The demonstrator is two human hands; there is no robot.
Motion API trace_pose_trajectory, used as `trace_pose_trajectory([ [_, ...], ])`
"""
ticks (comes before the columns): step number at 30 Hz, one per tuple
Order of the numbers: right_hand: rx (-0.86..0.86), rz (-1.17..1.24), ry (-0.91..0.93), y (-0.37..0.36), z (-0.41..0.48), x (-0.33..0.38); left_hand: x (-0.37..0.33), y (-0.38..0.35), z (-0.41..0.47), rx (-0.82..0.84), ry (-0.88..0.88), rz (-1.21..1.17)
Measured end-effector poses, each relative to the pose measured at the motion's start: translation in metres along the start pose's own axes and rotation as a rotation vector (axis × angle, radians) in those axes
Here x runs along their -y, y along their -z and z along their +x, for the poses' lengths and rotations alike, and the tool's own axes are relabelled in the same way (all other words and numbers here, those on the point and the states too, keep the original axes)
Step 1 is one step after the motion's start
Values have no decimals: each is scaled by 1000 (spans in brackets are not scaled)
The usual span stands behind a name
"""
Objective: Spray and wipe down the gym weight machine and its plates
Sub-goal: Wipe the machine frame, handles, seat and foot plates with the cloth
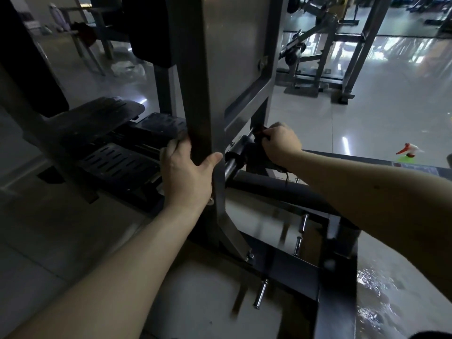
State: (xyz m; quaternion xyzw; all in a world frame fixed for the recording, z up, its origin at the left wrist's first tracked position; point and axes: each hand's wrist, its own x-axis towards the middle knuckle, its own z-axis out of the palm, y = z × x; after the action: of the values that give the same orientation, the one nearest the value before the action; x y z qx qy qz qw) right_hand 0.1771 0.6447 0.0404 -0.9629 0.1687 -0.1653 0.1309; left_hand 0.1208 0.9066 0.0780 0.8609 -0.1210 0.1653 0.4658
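The wiping step is in hand, low on the weight machine. The left hand (187,174) is wrapped round the machine's upright post (203,94), thumb on the near face, seemingly as a brace. The right hand (281,141) is closed on a dark cloth (260,135) and presses it against a black pivot fitting (238,149) just behind the post, above a round padded bar (281,189). The spray bottle (409,150) (white, with a red trigger) stands on the floor well to the right, out of both hands. Next, I judge, the cloth must work round the fitting and down onto the bar and base frame (337,277), which calls for a shifted grip in a tight space; no weight plates are visible from here. The floor (367,118) is pale and glossy, with a wet-looking sheen by the frame's near corner. Perforated footplates (117,162) lie to the left; other gym machines (318,45) stand behind
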Motion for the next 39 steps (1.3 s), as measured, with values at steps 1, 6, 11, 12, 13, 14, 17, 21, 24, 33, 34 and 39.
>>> trace_pose_trajectory([
  [1,37,-57,16,-10,9,5,2,-1,1,-11,-17,17],
  [6,60,-111,165,-32,7,39,7,-4,4,-79,-82,125],
  [11,5,-228,421,-23,-21,12,12,-5,3,-95,-97,105],
  [12,0,-257,371,-22,-11,12,12,-5,3,-96,-93,106],
  [13,-3,-283,295,-21,2,15,11,-5,4,-95,-89,110],
  [14,13,-287,206,-21,11,21,11,-5,4,-88,-82,117],
  [17,43,-226,168,-26,11,33,11,-4,5,-80,-65,123],
  [21,93,-126,452,-18,-61,27,9,-4,4,-81,-51,126],
  [24,237,-58,435,-15,-127,7,4,-3,2,-59,-37,117],
  [33,-201,869,-81,48,-90,73,-2,9,5,-10,-36,104],
  [34,-223,947,-82,48,-79,85,-2,11,8,-1,-25,73],
  [39,-139,1113,-155,27,-101,142,1,13,17,-41,-15,-42],
])
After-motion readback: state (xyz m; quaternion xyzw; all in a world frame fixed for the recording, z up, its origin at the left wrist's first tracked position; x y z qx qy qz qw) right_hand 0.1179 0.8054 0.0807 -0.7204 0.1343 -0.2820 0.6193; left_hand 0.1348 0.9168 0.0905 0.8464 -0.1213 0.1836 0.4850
